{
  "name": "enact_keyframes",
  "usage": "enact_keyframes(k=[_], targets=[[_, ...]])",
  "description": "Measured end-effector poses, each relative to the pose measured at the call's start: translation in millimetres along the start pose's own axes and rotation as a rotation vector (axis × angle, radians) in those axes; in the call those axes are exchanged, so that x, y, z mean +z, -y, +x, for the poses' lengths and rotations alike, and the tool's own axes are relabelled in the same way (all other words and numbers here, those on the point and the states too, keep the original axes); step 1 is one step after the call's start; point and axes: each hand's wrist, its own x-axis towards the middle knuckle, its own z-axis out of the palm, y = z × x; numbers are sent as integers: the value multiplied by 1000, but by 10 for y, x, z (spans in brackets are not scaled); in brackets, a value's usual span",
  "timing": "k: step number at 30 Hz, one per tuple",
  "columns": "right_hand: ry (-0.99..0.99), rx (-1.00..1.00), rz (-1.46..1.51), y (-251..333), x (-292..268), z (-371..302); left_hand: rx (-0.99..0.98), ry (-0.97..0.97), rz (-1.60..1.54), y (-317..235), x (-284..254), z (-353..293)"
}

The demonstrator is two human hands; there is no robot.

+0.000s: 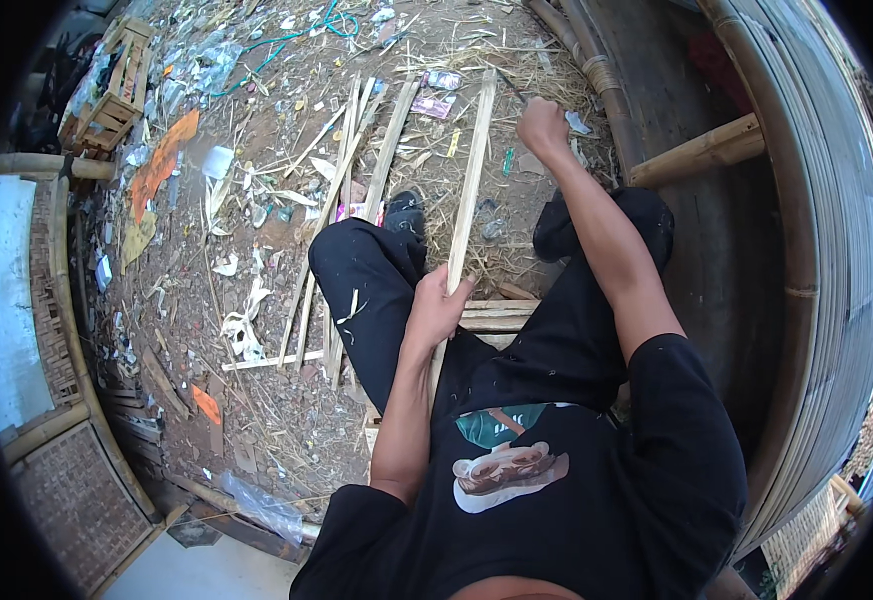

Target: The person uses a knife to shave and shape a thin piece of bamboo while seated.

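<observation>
A long pale bamboo strip point(471, 185) runs from my lap away between my knees. My left hand point(437, 308) is wrapped round its near part, thumb pointing along it. Farther out and to the right, my right hand point(544, 130) is closed in a fist on a thin dark blade, likely a knife point(510, 86); its handle is hidden in the fist. The blade's tip meets or lies very close to the strip's far end. More bamboo strips point(391, 150) lie on the ground left of the held one, some passing behind my left knee.
Litter and shavings cover the dirt ground point(287, 250). A wooden crate point(117, 95) stands at the far left, with an orange sheet point(164, 160) nearby. Bamboo poles and a slatted bamboo structure point(837, 230) rise close on my right. Woven panels point(82, 500) border the left.
</observation>
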Motion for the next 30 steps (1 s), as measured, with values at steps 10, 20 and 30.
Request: enact_keyframes(k=[10,20,30], targets=[[502,248,1380,150,-242,-362,-41,-35,17,-128,-5,-17],[377,64,1403,266,-256,-399,-124,45,-84,-190,-106,-380],[-21,-164,687,148,-452,-390,-71,37,-169,-39,-100,-337]])
